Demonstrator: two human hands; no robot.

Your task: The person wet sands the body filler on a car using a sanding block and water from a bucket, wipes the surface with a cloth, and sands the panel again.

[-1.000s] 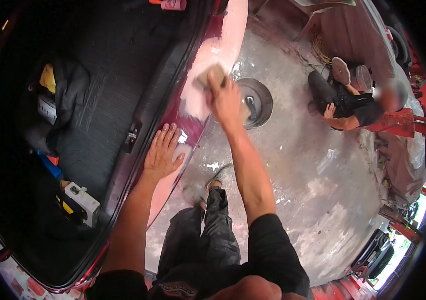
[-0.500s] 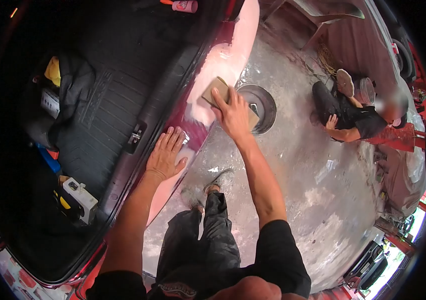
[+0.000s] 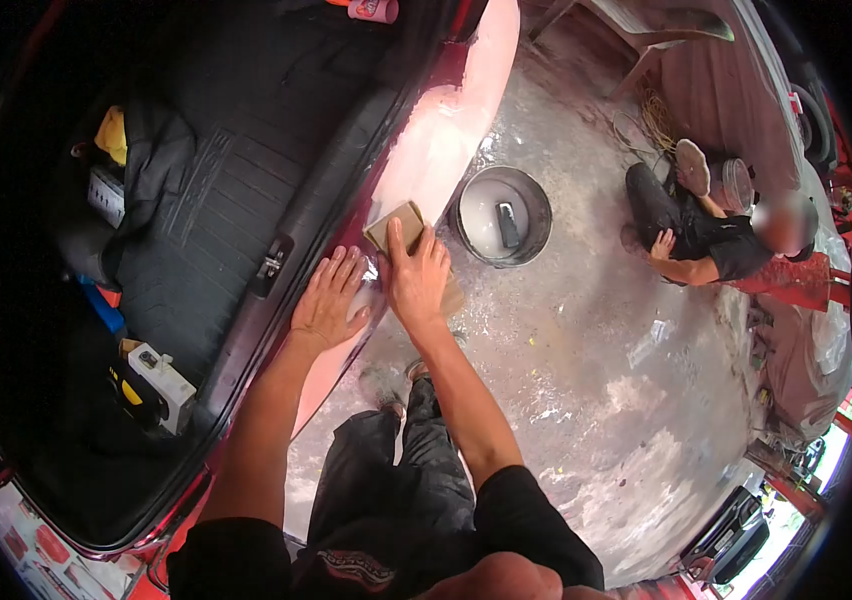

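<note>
A car's rear bumper point(image 3: 434, 145) runs diagonally along the trunk edge, its wet surface patched pale pink and dark red. My right hand point(image 3: 418, 280) grips a folded brown sheet of sandpaper point(image 3: 393, 226) and presses it on the bumper. One end of the sheet sticks out beyond the hand. Close by on the left, my left hand point(image 3: 328, 300) lies flat on the bumper with fingers stretched out, holding nothing. Right of my hands, a round bucket point(image 3: 543, 236) on the floor contains cloudy liquid and a dark block point(image 3: 508, 225).
Inside the open trunk point(image 3: 246, 190) are a dark cloth bundle point(image 3: 161, 150), a black-and-white boxy item point(image 3: 161, 385) and a pink bottle point(image 3: 374, 10). Another person point(image 3: 716, 235) sits on the wet concrete floor point(image 3: 606, 330) at right. A chair point(image 3: 656, 35) stands farther back.
My right hand has slid the sandpaper down and left along the bumper, nearer my left hand. More of the bucket now shows. The left hand has stayed about where it was.
</note>
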